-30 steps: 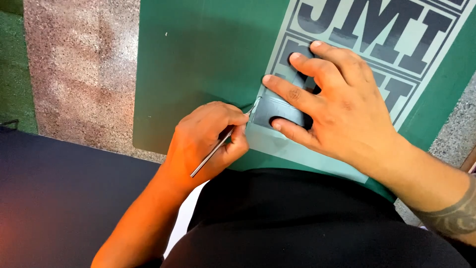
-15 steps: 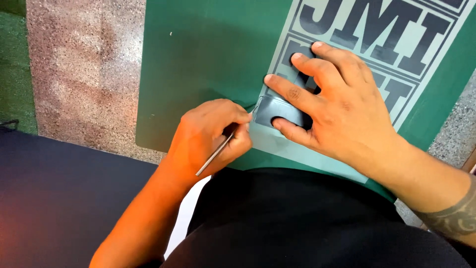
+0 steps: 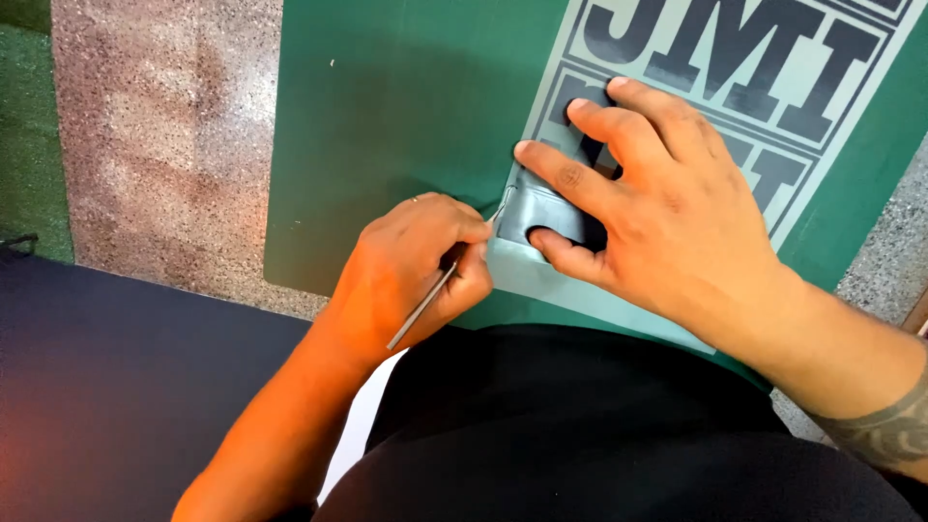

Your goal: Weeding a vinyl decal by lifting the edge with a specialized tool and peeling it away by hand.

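Note:
My left hand is closed around a thin metal pick tool, its tip at the lower left corner of a pale vinyl sheet printed with large dark block letters. My right hand lies flat on that sheet, fingers spread, pressing down beside a dark grey piece of vinyl at the corner. The sheet lies on a green cutting mat. The tool's tip is partly hidden behind my left fingers.
The mat lies on a speckled stone floor. A dark blue surface fills the lower left. My black-clad lap covers the lower middle. A strip of green flooring runs along the far left.
My left hand has shifted slightly with the tool, the tip staying at the sheet's corner. My right hand has kept its place on the sheet.

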